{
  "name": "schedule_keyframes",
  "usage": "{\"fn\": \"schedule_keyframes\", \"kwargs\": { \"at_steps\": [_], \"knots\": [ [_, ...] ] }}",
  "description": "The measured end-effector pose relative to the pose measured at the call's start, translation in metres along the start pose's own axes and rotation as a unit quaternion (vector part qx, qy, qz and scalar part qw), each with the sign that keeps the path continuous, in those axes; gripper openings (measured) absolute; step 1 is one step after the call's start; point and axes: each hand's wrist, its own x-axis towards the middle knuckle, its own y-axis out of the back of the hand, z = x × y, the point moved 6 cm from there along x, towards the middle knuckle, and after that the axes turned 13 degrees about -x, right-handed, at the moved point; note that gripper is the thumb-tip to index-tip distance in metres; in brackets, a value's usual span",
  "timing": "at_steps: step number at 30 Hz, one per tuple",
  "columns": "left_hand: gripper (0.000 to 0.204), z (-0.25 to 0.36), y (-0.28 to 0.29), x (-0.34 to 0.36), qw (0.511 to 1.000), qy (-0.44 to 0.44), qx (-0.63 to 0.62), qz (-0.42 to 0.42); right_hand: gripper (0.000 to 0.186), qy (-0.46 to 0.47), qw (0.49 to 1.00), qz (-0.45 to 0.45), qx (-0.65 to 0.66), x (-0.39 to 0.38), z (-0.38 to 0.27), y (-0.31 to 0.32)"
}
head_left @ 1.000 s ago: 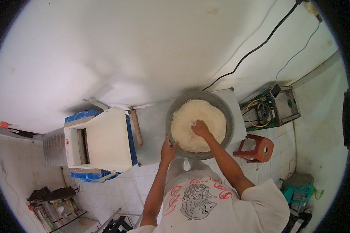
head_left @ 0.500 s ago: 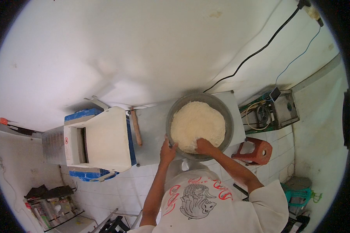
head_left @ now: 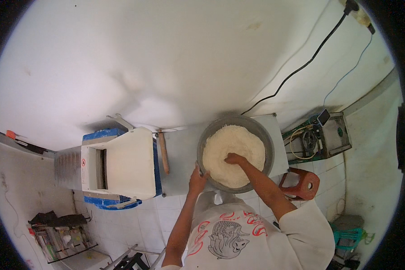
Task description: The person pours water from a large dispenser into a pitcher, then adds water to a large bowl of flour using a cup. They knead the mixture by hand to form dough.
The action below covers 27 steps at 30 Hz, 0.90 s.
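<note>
White dough (head_left: 233,155) fills the grey bowl (head_left: 267,144) on the table (head_left: 180,153) — right hand (head_left: 235,158) is pressed into it, fingers curled; left hand (head_left: 197,173) is clamped on the rim at 8 o'clock.

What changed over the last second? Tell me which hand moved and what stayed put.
The right hand moved: from the far part of the pale dough it drew back to the near edge, then went in again to the middle, pressing into it. The left hand kept its grip on the rim of the grey basin. Basin, wooden stick and white machine stayed in place.
</note>
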Motion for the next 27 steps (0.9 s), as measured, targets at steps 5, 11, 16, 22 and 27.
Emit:
{"fn": "schedule_keyframes", "kwargs": {
  "at_steps": [5, 11, 16, 22, 27],
  "knots": [
    [0.090, 0.007, -0.001, -0.002, 0.999, -0.024, -0.021, -0.009, 0.060, 0.031, 0.988, -0.016, 0.149, -0.031, 0.003, -0.001],
    [0.088, 0.023, 0.000, -0.007, 0.996, -0.050, 0.073, 0.015, 0.067, -0.073, 0.910, 0.143, 0.381, -0.060, 0.072, 0.064],
    [0.087, 0.011, -0.001, -0.004, 0.999, -0.017, -0.001, -0.036, 0.059, -0.150, 0.939, 0.248, 0.185, -0.090, 0.091, 0.157],
    [0.090, 0.001, -0.003, 0.003, 0.999, -0.011, -0.033, -0.034, 0.057, -0.098, 0.960, 0.256, 0.064, -0.087, 0.046, 0.122],
    [0.068, 0.040, 0.009, -0.018, 0.986, -0.131, 0.068, 0.073, 0.060, -0.124, 0.964, 0.203, 0.114, -0.031, 0.022, 0.032]
  ]
}}
